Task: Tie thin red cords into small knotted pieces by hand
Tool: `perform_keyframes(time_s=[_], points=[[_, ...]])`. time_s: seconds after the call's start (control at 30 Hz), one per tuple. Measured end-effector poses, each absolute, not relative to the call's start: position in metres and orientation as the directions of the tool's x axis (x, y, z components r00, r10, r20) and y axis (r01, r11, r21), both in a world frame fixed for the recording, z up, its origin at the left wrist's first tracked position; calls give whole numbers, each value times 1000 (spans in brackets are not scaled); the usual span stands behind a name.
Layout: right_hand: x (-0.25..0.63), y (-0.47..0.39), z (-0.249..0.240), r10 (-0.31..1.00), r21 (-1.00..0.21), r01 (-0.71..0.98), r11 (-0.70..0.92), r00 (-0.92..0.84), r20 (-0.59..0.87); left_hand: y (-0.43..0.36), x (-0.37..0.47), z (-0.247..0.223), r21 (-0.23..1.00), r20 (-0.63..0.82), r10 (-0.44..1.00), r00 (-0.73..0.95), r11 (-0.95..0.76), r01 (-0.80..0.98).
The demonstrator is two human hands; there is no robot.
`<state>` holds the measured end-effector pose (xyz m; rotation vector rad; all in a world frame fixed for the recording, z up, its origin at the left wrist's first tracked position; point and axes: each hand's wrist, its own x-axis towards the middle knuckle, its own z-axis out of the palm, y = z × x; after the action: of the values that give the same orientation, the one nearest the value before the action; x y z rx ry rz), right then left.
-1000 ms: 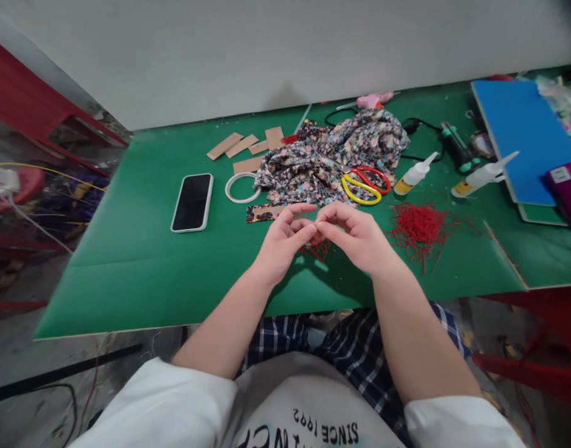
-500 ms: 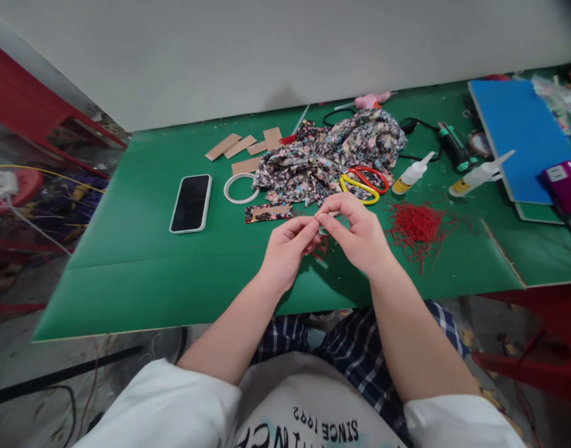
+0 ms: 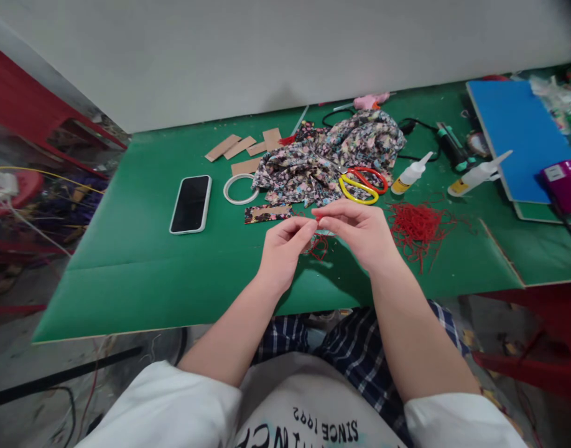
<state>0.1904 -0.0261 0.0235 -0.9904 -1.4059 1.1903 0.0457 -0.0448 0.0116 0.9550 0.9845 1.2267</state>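
Observation:
Both hands meet above the green table, fingertips close together. My left hand (image 3: 285, 249) pinches red string (image 3: 319, 247), which dangles in loops just below the fingers. Thumb and forefinger of my right hand (image 3: 357, 233) are pressed together on a red bit of the same string. A small pale piece shows under the fingers, too covered to name. To the right of my right hand lies a tangled heap of red string (image 3: 417, 227). Beyond the hands are scissors (image 3: 360, 186) with one red and one yellow handle, resting against crumpled floral fabric (image 3: 304, 171).
A phone (image 3: 191, 204), a roll of white tape (image 3: 241, 188), a fabric-edged cardboard strip (image 3: 267, 213) and bare cardboard pieces (image 3: 224, 147) lie left. Two glue bottles (image 3: 410, 176), a cutter (image 3: 453, 148) and a blue board (image 3: 523, 137) are right. A pink glue gun (image 3: 371, 101) lies behind.
My right hand has dropped slightly and its fingers have shifted. Red string now shows between the fingertips, where it was hidden before. The things on the table lie as before.

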Motion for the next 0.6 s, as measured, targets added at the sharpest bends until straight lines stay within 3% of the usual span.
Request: perform_keyframes(time_s=[0.2,0.6], points=[[191,-27,24,960,-976,-24,218,-174,219,-45,44,12,980,1,998,69,13,-200],[192,-28,20,965,-980,-137,147,-199,172,-38,33,16,988,-22,978,209,53,-146]])
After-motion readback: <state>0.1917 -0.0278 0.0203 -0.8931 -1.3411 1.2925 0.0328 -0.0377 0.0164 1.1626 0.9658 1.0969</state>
